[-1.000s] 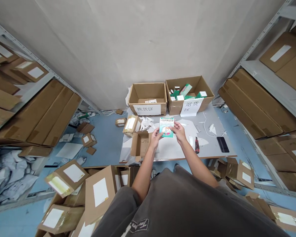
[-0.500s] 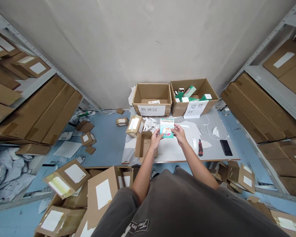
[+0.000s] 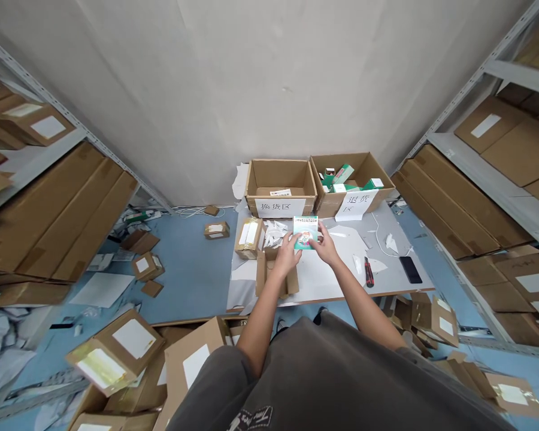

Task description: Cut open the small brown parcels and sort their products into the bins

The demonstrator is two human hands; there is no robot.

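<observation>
Item [image 3: 304, 227] w/ green-white front is held btwn L hand [image 3: 288, 254] & R hand [image 3: 326, 246], at its lower sides, over table [image 3: 390, 279].

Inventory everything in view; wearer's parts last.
printed booklet or pack: 1, green/white, between hands
signed cartons: 2, brown, table's back
paper signs: 2, white, signed cartons' fronts
boxes: several, green/white, right signed carton
printed item: 1, whitish, left signed carton
labelled carton: 1, brown, table's left
open carton: 1, brown, table's front
paper scraps: several, white, table
cutter: 1, red/black, table's right
phone: 1, black, table's right end
cable: 1, white, table's right
table: 1, grey, centre
racks: 2, grey, both sides
shelved cartons: many, brown, both sides
lower cartons: many, brown, both sides
floor: 1, blue, below
wall: 1, grey, behind
shirt: 1, dark grey, bottom
left hand, right hand: 1 each, bare, over table
</observation>
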